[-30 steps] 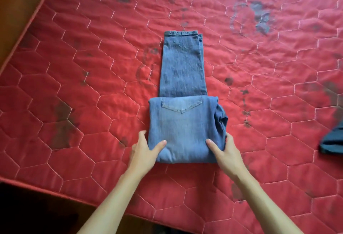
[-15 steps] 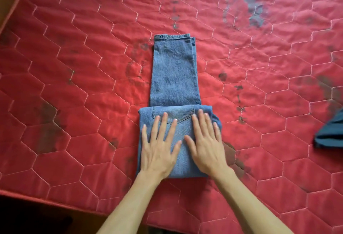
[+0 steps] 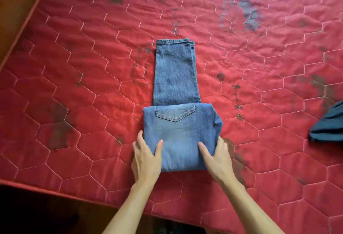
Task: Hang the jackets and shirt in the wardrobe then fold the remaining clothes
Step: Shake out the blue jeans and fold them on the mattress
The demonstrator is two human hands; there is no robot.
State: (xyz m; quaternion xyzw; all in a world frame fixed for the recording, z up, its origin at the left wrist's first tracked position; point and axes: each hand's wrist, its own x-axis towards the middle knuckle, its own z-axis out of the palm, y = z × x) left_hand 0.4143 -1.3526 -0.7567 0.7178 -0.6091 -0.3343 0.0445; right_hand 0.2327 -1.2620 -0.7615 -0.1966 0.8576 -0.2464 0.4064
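Your left hand (image 3: 146, 157) and right hand (image 3: 216, 157) pinch the folded jeans (image 3: 178, 128) — thumbs atop, fingers (image 3: 139, 137) alongside. Likely readying another fold.

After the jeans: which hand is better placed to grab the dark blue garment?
Right, probably. The right hand grips the jeans on their right side, toward the dark blue garment at the frame's right edge; the left hand grips the left side, the jeans in between.

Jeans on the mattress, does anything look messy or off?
Yes. The jeans bunch out in a lump on the folded part's right side, and the red mattress has dark stains scattered over it.
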